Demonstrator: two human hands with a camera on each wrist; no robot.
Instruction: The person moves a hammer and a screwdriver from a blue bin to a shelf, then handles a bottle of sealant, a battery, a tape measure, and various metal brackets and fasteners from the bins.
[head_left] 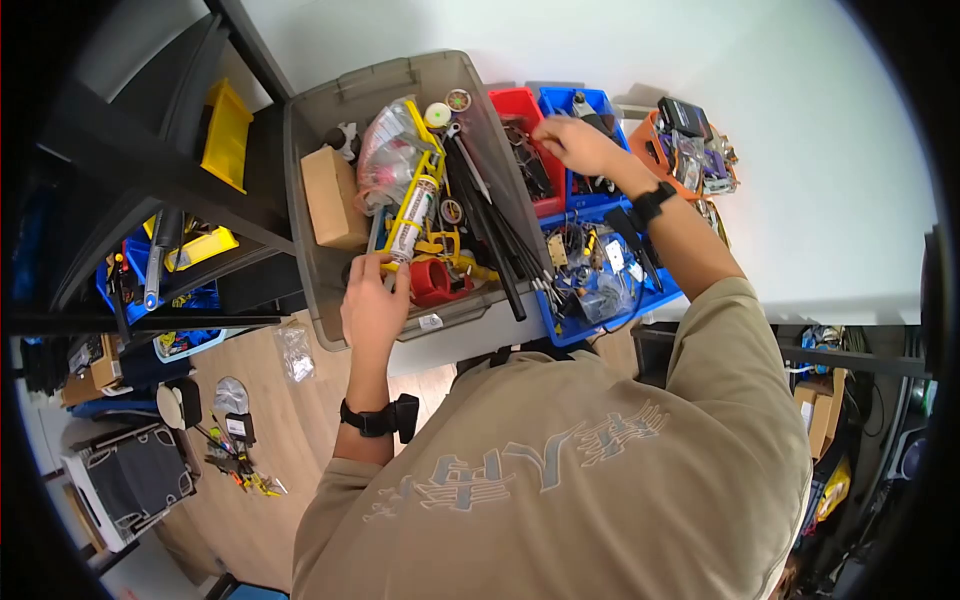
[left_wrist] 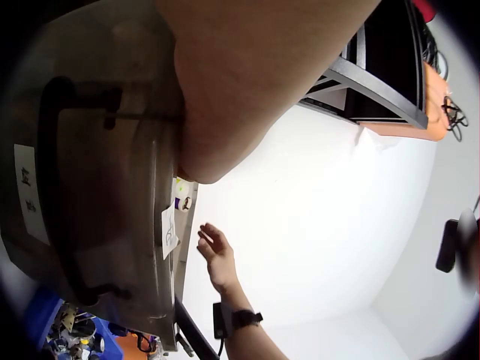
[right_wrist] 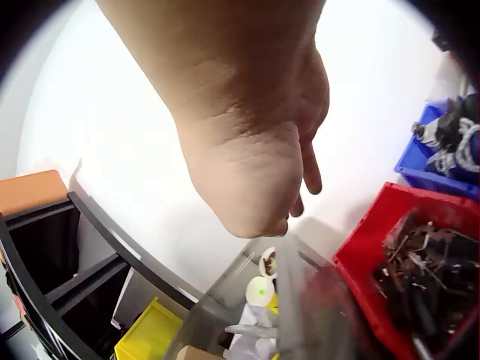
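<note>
Smooth translucent plastic bin [head_left: 395, 76], matt cardboard box [head_left: 332, 205], glossy plastic bag [head_left: 385, 158], cloth shirt [head_left: 640, 510].

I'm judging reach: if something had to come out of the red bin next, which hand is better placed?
Probably the right hand: it hovers close by the red bin, seemingly empty, while the left hand is farther away, at the near side of the gray tote.

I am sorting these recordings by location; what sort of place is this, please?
Probably a workshop or storeroom: it has a crowded grey translucent plastic tub, a red plastic bin of small dark parts, and a black shelving frame.
</note>
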